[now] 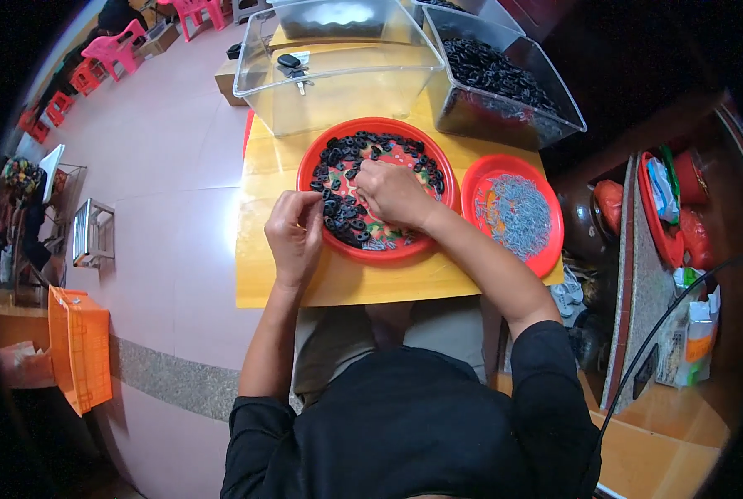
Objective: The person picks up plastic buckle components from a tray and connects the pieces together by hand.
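Note:
A round red tray (306,160) with a patterned bottom lies on the yellow table. Small black ring-shaped parts (343,218) are spread around inside it, and a few small silvery pins (377,245) lie near its front. My left hand (294,234) is at the tray's left rim, its fingertips closed in a pinch; whatever is between them is too small to make out. Over the middle of the tray, my right hand (394,193) reaches down with curled fingers, their tips largely hidden. To the right, a smaller red plate (475,179) holds a heap of silvery pins (517,218).
Behind the tray stands a see-through plastic bin (338,101), with a key (299,81) showing through it. A second bin (505,108) holds many black parts. An orange crate (80,349) and a metal stool (94,233) are on the left. A black cable (658,326) hangs at right.

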Demonstrator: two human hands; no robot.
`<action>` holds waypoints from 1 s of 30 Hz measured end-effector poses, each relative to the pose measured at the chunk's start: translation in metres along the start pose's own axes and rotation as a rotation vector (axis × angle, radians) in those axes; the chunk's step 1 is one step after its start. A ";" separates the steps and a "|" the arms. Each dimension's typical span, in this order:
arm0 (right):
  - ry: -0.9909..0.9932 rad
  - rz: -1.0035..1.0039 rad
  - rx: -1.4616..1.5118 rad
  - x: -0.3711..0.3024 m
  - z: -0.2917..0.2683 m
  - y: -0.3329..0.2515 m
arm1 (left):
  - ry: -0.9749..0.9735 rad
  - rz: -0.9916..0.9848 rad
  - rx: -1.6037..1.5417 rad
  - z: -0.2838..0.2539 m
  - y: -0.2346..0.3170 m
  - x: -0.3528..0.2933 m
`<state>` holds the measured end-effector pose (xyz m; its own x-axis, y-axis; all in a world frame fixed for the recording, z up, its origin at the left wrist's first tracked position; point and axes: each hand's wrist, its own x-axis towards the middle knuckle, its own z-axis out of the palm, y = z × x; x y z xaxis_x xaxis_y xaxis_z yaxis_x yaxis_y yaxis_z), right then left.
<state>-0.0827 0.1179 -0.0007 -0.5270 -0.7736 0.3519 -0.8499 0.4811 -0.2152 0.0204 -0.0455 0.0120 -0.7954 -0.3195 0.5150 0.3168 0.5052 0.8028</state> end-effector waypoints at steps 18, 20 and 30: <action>0.291 0.734 1.084 -0.082 -0.078 -0.017 | -0.782 0.371 0.373 0.078 0.036 -0.005; 0.324 0.722 1.134 -0.085 -0.079 -0.016 | -0.808 0.381 0.392 0.081 0.037 -0.004; 0.424 0.695 1.398 -0.078 -0.065 -0.014 | -0.673 -0.193 -0.092 0.069 0.012 0.013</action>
<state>-0.0295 0.1983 0.0342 -0.9538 -0.3004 -0.0003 0.0772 -0.2439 -0.9667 -0.0216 0.0122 0.0077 -0.9791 0.1839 0.0868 0.1567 0.4104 0.8983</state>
